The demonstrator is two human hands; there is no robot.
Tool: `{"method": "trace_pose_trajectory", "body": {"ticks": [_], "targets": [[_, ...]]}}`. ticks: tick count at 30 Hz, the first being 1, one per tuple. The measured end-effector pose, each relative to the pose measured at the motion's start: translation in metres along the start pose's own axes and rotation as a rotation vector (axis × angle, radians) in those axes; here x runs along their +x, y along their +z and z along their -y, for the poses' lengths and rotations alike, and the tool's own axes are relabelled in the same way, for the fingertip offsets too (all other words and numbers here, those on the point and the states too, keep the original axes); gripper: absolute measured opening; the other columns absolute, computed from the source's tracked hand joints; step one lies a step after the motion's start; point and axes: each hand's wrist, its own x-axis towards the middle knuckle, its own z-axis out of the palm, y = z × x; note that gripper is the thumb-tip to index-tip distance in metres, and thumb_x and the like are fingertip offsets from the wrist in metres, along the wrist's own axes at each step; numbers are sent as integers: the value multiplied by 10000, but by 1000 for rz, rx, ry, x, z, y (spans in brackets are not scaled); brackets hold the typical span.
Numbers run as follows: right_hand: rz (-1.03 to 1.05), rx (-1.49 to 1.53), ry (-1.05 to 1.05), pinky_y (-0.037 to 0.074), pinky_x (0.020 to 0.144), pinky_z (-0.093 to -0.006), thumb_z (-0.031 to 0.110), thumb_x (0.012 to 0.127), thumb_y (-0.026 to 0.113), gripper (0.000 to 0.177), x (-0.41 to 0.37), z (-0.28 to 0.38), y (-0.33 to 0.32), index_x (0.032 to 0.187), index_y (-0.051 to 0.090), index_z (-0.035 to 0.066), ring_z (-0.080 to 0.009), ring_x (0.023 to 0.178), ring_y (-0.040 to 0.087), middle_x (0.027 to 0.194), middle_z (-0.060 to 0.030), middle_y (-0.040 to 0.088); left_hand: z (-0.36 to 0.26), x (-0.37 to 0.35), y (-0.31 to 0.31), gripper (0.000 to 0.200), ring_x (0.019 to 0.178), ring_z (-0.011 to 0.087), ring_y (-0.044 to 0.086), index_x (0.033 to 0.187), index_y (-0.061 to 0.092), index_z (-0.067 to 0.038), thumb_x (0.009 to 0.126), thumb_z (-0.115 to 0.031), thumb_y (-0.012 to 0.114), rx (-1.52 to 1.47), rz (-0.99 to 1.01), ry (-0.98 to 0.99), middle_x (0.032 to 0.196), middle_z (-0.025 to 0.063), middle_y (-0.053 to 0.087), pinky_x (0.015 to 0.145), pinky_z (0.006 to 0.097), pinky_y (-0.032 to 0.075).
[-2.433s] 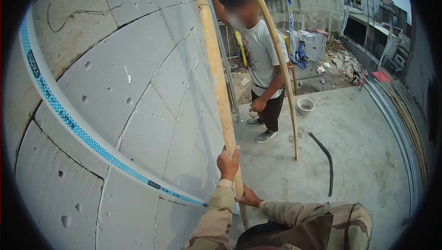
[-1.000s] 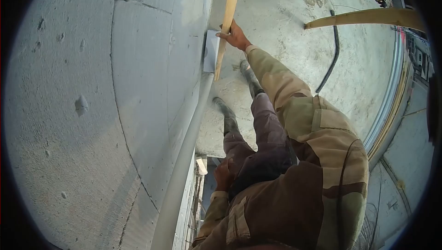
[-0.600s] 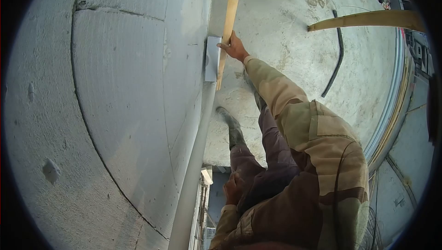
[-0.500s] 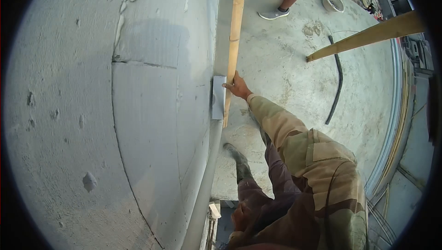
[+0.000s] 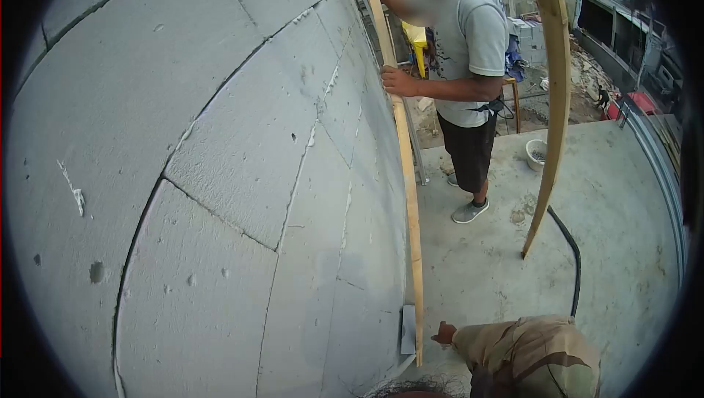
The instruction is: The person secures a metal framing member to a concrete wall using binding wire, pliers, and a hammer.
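Note:
My right hand (image 5: 444, 333), at the end of a camouflage sleeve (image 5: 499, 339), is low in the view with a finger stretched out to the left. It holds nothing and is a short gap to the right of a long wooden strip (image 5: 408, 178). The strip runs along the block wall (image 5: 220, 251). A small grey block (image 5: 408, 330) sits between the strip's lower end and the wall. A co-worker (image 5: 469, 38) has both hands at the strip's upper part. My left hand is not in view.
A curved-looking wooden post (image 5: 559, 104) rises from the concrete floor (image 5: 477, 273). A black hose (image 5: 572, 251) lies beside it, and a white bucket (image 5: 537, 154) stands further back. Rubble (image 5: 587, 68) is beyond the floor's edge; metal lengths (image 5: 664, 170) are at the right.
The view has tilted up, bringing the co-worker's upper body and hands into sight. My right hand has let go of the strip and the small block. My left hand has left the view.

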Motion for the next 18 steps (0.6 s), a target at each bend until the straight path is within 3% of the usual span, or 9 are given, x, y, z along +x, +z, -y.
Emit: {"method": "trace_pose_trajectory", "body": {"ticks": [1,3,7,11,14,15,16,17,18], "targets": [[45,-49,-24,559,909,-488,585,894,672,885,-31,-3,-8,1246,509,-210,-465,1091,679,1176,-371,640,-9,1,-4,415,966,387,722,1211,707,-165,1046,-437,441,8,-6,14,991,178,753,833,515,544],[8,-115,-86,570,868,-493,596,825,743,819,-57,-45,15,1220,622,-112,-421,1005,718,1027,-242,741,-21,-2,-10,416,968,387,721,1211,707,-166,1045,-439,440,24,-19,48,994,178,753,835,515,543],[227,-308,-45,572,843,-463,601,842,692,649,-131,-111,-14,1020,717,-23,-348,920,734,921,-174,759,-37,-13,-9,419,972,388,720,1212,705,-168,1044,-444,438,50,-38,100,999,178,752,840,517,542],[260,-435,64,573,818,-432,606,860,640,567,-173,-179,-62,820,811,67,-275,836,750,814,-106,777,-28,-24,2,423,976,388,719,1212,704,-169,1044,-449,435,80,-64,155,1004,178,752,845,518,541],[78,-318,234,586,726,-424,544,874,629,528,-204,-212,-112,776,800,54,-251,704,738,739,-92,762,3,-19,14,425,980,389,718,1213,703,-171,1043,-452,434,110,-101,205,1008,179,752,848,519,540],[31,-214,343,574,857,-429,473,902,574,466,-230,-202,-132,837,809,76,-306,897,747,881,-134,777,14,-19,15,426,981,389,718,1213,703,-171,1043,-453,433,118,-109,230,1009,179,751,850,520,540],[-110,-72,422,602,645,-400,431,872,675,461,-231,-214,-134,753,765,-5,-267,664,744,729,-138,757,25,-24,14,426,982,389,717,1213,703,-171,1043,-455,433,113,-110,262,1010,179,751,851,520,540],[-208,167,434,606,620,-441,334,914,669,416,-254,-206,-139,842,735,-71,-309,724,764,800,-205,759,33,-30,14,427,983,389,717,1213,702,-172,1043,-456,432,112,-102,294,1012,179,751,852,520,540],[-269,354,444,601,660,-383,331,923,640,434,-222,-254,-114,790,748,-67,-279,711,751,748,-179,755,31,-46,2,433,988,392,713,1214,698,-170,1046,-453,416,114,-92,336,1040,176,748,856,518,539]]}}
